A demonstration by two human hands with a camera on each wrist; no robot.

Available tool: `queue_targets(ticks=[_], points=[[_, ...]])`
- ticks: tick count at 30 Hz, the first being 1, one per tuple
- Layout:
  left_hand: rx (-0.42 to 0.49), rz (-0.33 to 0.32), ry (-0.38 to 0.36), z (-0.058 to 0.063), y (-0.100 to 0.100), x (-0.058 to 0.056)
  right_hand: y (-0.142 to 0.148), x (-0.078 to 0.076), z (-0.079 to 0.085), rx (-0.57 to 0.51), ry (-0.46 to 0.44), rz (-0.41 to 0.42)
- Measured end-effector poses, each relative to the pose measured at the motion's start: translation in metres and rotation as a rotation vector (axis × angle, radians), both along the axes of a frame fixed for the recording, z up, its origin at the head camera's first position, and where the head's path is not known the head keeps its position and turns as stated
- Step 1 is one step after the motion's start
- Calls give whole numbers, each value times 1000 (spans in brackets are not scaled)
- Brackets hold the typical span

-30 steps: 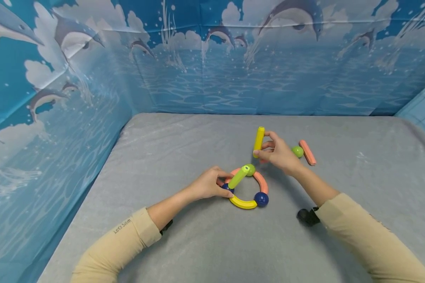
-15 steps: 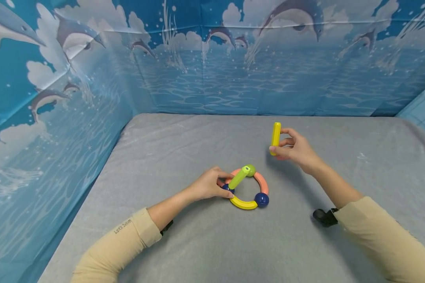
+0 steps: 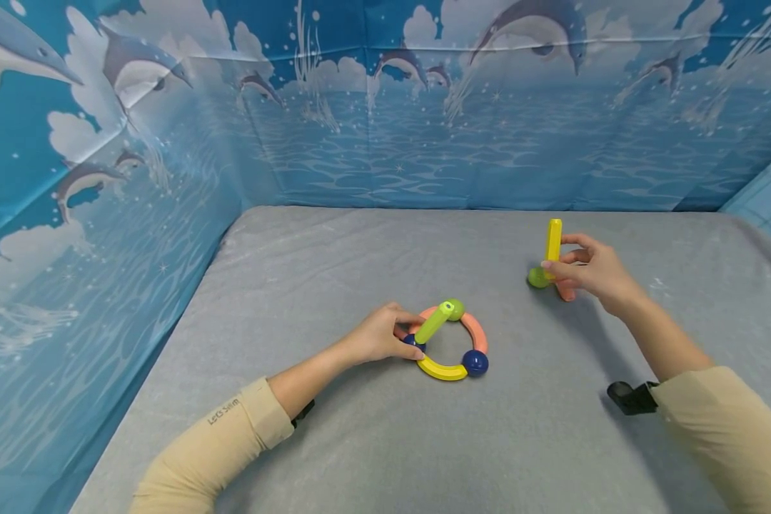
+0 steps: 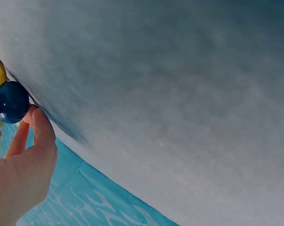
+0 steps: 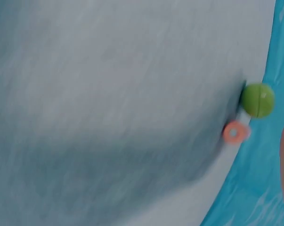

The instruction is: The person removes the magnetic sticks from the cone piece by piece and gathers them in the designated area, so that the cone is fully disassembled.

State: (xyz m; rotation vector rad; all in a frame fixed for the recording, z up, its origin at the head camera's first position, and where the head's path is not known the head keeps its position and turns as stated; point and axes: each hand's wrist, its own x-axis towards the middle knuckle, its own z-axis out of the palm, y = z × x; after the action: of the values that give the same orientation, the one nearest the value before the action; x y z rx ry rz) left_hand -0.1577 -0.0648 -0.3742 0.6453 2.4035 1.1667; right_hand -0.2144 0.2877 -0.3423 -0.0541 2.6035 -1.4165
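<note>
With thumb and fingers, my left hand [image 3: 379, 335] pinches a dark blue ball [image 4: 12, 101] at the left of a ring of toy building pieces. The ring joins coral curved bars [image 3: 475, 332], a yellow curved bar [image 3: 442, 372], a green ball [image 3: 452, 308] and a second blue ball [image 3: 475, 363]. A lime green rod [image 3: 432, 325] slants up from the pinched ball. Farther right, my right hand [image 3: 597, 277] holds a yellow rod [image 3: 554, 241] upright. Below it lie a loose green ball [image 3: 538, 278] and a coral rod [image 5: 235, 132], partly hidden by the hand in the head view.
Grey cloth [image 3: 334, 442] covers the table. Blue sheets with dolphin prints [image 3: 385, 143] hang behind and along the left side. Dark wrist cameras, such as the right one [image 3: 631, 397], stick out below the sleeves.
From near the ring, my right hand has moved right with the yellow rod to the loose green ball and coral rod. My left hand and the ring have stayed in place.
</note>
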Motion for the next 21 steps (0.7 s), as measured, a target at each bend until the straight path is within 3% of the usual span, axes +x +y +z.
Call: queue_targets(ticks=[5, 12, 21], points=[[-10, 3, 0, 0, 0, 0, 18, -1, -6, 64, -6, -39], [-29, 3, -1, 0, 0, 0, 36, -2, -19, 165, -91, -95], [-37, 4, 4, 2, -1, 1, 50, -6, -31, 258, -183, -76]])
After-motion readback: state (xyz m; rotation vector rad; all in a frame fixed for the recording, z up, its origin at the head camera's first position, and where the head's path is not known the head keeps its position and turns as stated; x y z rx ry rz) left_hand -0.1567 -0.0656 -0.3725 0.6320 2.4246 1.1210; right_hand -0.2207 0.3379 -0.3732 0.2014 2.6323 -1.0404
